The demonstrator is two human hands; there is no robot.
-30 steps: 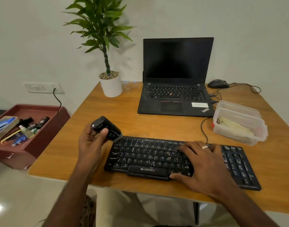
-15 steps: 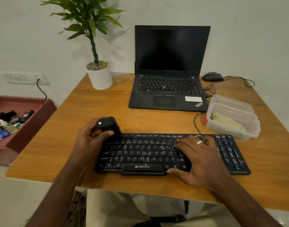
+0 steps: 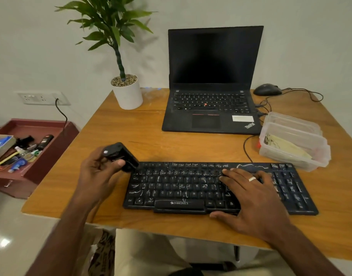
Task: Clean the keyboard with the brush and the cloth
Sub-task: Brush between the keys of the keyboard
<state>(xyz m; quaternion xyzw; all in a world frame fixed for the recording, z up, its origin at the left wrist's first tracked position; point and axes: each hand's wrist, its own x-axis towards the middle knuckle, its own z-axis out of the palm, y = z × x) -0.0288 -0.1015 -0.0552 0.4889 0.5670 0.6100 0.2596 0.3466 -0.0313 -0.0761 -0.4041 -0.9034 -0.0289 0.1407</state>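
Note:
A black dusty keyboard (image 3: 181, 188) lies near the front edge of the wooden table (image 3: 191, 148). My left hand (image 3: 99, 174) grips a black brush (image 3: 121, 156) with its lower end at the keyboard's top left corner. My right hand (image 3: 248, 198) rests flat on the right half of the keys, fingers spread, thumb at the front edge. A yellowish cloth (image 3: 284, 146) lies in a clear plastic box (image 3: 318, 154) behind the keyboard's right end.
An open black laptop (image 3: 211, 108) stands at the back, a mouse (image 3: 267, 89) and cables to its right. A potted plant (image 3: 127, 92) is at the back left. A red tray of small items (image 3: 57, 140) sits left of the table.
The brush in my left hand stays at the keyboard's top left corner, tilting slightly between frames. My right hand stays on the keys. The camera view has shifted a little.

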